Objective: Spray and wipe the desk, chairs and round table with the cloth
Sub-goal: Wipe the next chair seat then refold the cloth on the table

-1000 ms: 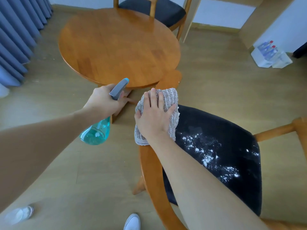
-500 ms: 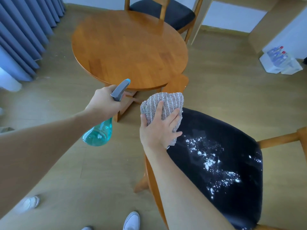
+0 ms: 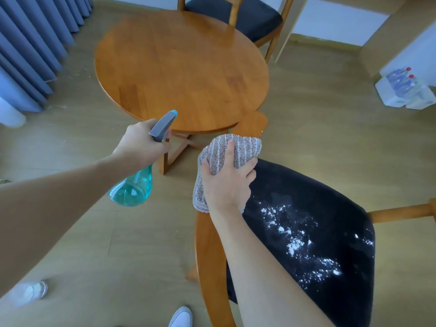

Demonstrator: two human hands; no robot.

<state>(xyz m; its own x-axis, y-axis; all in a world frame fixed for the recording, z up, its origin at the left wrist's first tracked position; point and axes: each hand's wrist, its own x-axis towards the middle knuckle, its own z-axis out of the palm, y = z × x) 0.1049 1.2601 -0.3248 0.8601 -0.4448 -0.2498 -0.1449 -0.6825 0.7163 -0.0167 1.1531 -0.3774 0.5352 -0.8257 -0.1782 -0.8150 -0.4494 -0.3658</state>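
Right hand (image 3: 227,185) regripped cloth (image 3: 238,149), now at near chair (image 3: 306,232) corner.

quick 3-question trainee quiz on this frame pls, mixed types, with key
1. True or false: the left hand holds the spray bottle in the air, clear of the round table.
2. Where does the white powder lie?
A. on the round table
B. on the dark seat of the near chair
C. on the floor
3. Fill in: the right hand grips the ____ at the front edge of the near chair.

Key:
1. true
2. B
3. cloth
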